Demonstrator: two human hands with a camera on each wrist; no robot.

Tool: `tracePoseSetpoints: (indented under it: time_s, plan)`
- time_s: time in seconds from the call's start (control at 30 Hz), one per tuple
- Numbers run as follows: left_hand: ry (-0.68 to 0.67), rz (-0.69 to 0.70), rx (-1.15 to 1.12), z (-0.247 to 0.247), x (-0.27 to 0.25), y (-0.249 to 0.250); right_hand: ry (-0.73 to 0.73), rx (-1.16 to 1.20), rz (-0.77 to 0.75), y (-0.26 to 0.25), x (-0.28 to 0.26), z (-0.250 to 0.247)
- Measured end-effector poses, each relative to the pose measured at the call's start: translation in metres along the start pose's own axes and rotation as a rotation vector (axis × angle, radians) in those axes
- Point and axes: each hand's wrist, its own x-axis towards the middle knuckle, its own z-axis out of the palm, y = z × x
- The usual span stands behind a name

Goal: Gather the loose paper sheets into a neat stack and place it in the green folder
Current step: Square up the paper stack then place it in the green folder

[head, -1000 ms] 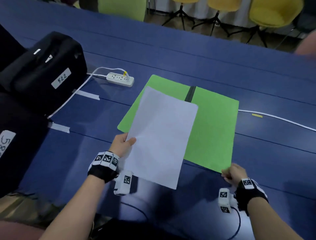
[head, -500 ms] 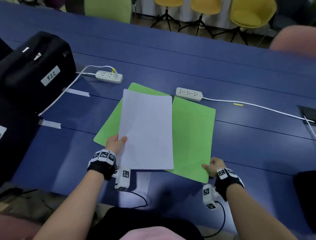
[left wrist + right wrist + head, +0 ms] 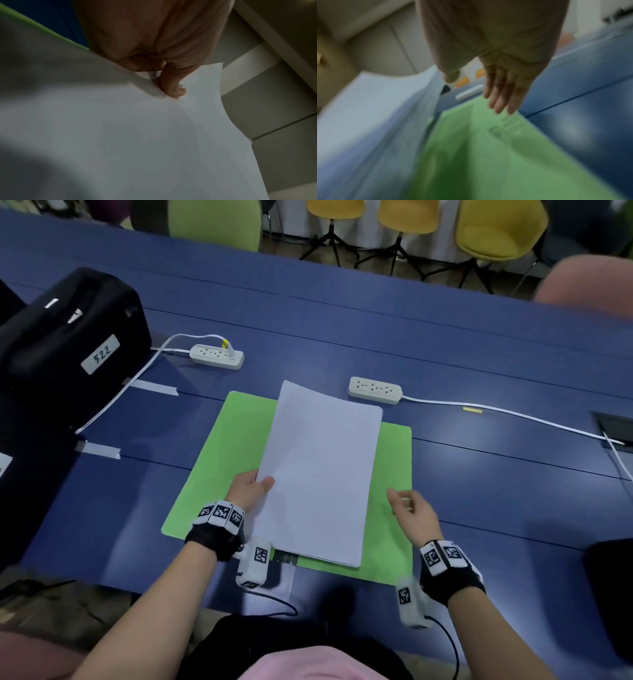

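The green folder (image 3: 219,460) lies open and flat on the blue table (image 3: 479,481). A squared stack of white paper (image 3: 322,470) hovers over its middle and right half, and my left hand (image 3: 251,487) pinches the stack's left edge, thumb on top. In the left wrist view that thumb (image 3: 173,86) presses the paper (image 3: 137,135) with the folder's edge (image 3: 42,29) behind. My right hand (image 3: 409,508) floats open just right of the stack, above the folder's right half. The right wrist view shows its straight fingers (image 3: 501,94) over the green folder (image 3: 496,155), holding nothing.
Two white power strips (image 3: 216,356) (image 3: 374,390) lie beyond the folder, their cables trailing left and right. A black case labelled 522 (image 3: 68,337) stands at the left. A dark object (image 3: 613,594) sits at the right edge. Yellow and green chairs line the far side.
My right hand has let go of the folder's near right corner and lifted open beside the stack. The stack has shifted right, over the folder's middle. The view has swung right.
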Motion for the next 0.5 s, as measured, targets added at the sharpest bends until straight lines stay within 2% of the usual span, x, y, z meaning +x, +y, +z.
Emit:
tracePoseSetpoints:
  time_s: [0.03, 0.1, 0.2, 0.27, 0.5]
  plan:
    - [-0.030, -0.001, -0.009, 0.004, -0.001, 0.001, -0.128, 0.232, 0.020, -0.010, -0.002, 0.007]
    - [-0.088, 0.002, -0.019, 0.012, -0.005, 0.006, -0.329, 0.525, 0.121, -0.021, -0.007, 0.019]
    - [-0.157, 0.019, 0.021, 0.020, -0.008, 0.011, -0.451, 0.726, 0.234, -0.020, -0.015, 0.029]
    - [-0.182, 0.047, 0.057, 0.022, -0.006, 0.009, -0.438, 0.766, 0.232, -0.014, -0.018, 0.035]
    - [-0.182, 0.071, 0.120, 0.042, -0.001, -0.003, -0.191, 0.788, 0.240, 0.004, -0.009, 0.040]
